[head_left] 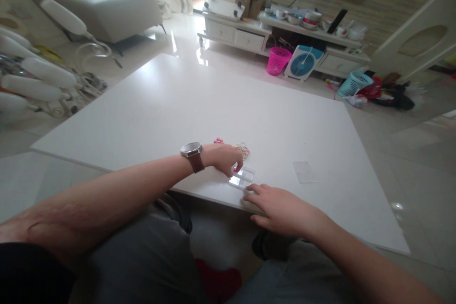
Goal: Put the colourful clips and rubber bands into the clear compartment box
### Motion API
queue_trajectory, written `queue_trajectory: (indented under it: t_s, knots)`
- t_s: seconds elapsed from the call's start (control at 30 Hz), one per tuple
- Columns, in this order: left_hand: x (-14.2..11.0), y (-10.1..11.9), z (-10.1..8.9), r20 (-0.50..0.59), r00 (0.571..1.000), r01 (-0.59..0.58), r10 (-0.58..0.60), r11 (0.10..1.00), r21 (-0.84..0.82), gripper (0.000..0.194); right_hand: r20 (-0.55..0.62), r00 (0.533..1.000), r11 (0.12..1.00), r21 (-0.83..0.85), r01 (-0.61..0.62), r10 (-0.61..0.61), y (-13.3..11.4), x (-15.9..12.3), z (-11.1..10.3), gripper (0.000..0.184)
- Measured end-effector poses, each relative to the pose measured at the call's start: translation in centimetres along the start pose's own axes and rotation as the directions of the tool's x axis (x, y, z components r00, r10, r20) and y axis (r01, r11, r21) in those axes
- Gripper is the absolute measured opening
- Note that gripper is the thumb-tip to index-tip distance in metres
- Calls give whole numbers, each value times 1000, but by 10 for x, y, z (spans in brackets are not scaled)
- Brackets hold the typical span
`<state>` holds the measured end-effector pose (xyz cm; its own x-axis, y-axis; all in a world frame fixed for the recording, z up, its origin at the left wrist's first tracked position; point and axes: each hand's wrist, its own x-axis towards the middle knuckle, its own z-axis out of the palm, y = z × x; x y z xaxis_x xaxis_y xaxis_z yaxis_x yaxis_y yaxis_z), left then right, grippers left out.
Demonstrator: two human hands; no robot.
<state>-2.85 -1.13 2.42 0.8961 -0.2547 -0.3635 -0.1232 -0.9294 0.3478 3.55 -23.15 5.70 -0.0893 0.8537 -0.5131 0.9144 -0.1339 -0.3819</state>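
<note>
My left hand (pixel 226 157), with a brown-strapped watch on the wrist, curls its fingers down over a small clear plastic box (pixel 244 176) near the white table's front edge; a bit of pink shows under the fingertips. Just beyond it lies a small heap of coloured rubber bands (pixel 242 148), with a pink-purple one (pixel 218 141) to the left. My right hand (pixel 280 209) rests palm down at the table edge, fingers stretched toward the box and touching its near side. A clear flat lid (pixel 304 171) lies on the table to the right.
The white table (pixel 178 99) spreads far ahead. Beyond it are a pink basket (pixel 278 60), a small fan (pixel 302 62), a teal basket (pixel 355 83) and a low white TV cabinet (pixel 245 33). A sofa (pixel 107 7) stands at far left.
</note>
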Motion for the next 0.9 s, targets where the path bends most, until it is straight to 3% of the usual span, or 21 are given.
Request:
queue_trajectory:
  t_s: [0.27,0.57,0.9]
  knots:
    - [1,-2,2,-33,998,-53,53,998,16,21,1,1000,1000,6,-5,5,1,0,0,38]
    - [3,-5,4,-46,999,-22,22,1000,-1,14,7,1000,1000,2,-9,9,0,-1,-1,38]
    - [2,-4,3,-45,996,-75,76,997,10,22,15,1000,1000,2,-13,13,-1,-1,-2,39]
